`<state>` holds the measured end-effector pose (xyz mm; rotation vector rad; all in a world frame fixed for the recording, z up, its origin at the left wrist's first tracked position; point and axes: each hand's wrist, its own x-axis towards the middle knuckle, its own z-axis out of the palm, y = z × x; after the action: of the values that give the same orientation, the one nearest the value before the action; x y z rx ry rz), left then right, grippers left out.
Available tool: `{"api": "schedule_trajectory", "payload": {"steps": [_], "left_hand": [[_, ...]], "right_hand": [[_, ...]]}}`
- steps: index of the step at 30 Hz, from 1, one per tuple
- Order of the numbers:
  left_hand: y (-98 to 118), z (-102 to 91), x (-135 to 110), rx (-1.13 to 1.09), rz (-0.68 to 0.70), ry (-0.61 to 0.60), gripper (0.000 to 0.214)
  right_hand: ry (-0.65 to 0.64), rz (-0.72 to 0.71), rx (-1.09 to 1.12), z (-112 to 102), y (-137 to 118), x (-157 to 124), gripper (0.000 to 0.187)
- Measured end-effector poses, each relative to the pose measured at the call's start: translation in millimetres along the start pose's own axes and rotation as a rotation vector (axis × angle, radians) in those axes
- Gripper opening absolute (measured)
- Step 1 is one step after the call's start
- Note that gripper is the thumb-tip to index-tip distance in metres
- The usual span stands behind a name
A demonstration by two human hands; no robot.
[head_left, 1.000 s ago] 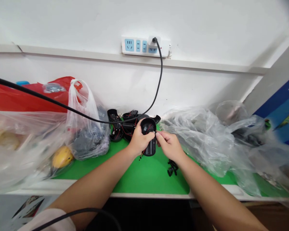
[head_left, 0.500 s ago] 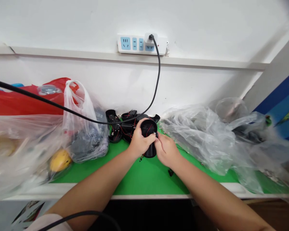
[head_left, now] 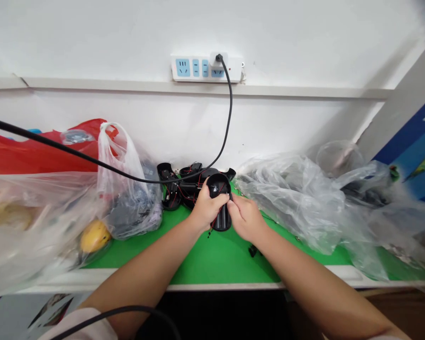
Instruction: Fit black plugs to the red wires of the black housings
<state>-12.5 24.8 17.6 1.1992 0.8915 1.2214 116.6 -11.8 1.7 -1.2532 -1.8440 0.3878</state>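
A black plastic housing (head_left: pixel 220 219) with a round cupped top and thin red wires is held over the green bench mat. My left hand (head_left: pixel 208 204) grips its left side, the thumb laid across the front. At its right edge, my right hand (head_left: pixel 246 216) has its fingers pinched together against the housing, near a small pale spot by the left thumb. What the right fingertips hold, if anything, is too small to make out. Behind the hands lie several similar black housings (head_left: pixel 170 191) with red wires.
Clear plastic bags (head_left: pixel 290 198) cover the right side. A tied bag of dark parts (head_left: pixel 132 208) and a yellow object (head_left: pixel 95 236) sit left. A black cable (head_left: pixel 230 104) hangs from the power strip (head_left: pixel 182 67) across the view. A small black piece (head_left: pixel 253 250) lies near the right forearm.
The housing has tilted slightly in my hands, showing more of its lower part. Both hands keep their hold in nearly the same place; the camera view has shifted a little.
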Motion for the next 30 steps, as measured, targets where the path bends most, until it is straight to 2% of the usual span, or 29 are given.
{"api": "schedule_trajectory", "payload": {"steps": [4,6,9,11,13,17,22,25,30], "left_hand": [[7,2.1,-8,-0.108,-0.320,-0.185,0.049],[7,4.3,-13,-0.131,-0.414,-0.290,0.052],[4,7.2,-18,-0.188,-0.478,-0.400,0.058],[1,7.6,-19,-0.215,-0.507,-0.424,0.059],[0,6.7,-18,-0.228,-0.504,-0.425,0.057],[-2,2.5,-11,-0.147,-0.362,-0.498,0.064],[-10,-3.6,0,0.235,0.001,-0.579,0.057],[-13,-4.1,0,0.351,0.144,-0.567,0.054],[-17,1.0,-9,0.426,0.339,-0.475,0.055]], "right_hand": [[0.107,0.172,0.448,-9,20,12,0.037],[0.140,0.199,0.651,-14,28,16,0.046],[-0.010,0.176,0.857,-20,30,18,0.053],[-0.123,0.201,0.932,-22,28,17,0.056],[-0.144,0.214,0.955,-22,26,15,0.058],[-0.065,0.164,0.870,-20,30,13,0.062],[0.056,0.043,0.680,-18,35,13,0.051],[0.073,0.016,0.617,-17,33,12,0.050],[0.070,-0.037,0.538,-16,32,11,0.047]]}}
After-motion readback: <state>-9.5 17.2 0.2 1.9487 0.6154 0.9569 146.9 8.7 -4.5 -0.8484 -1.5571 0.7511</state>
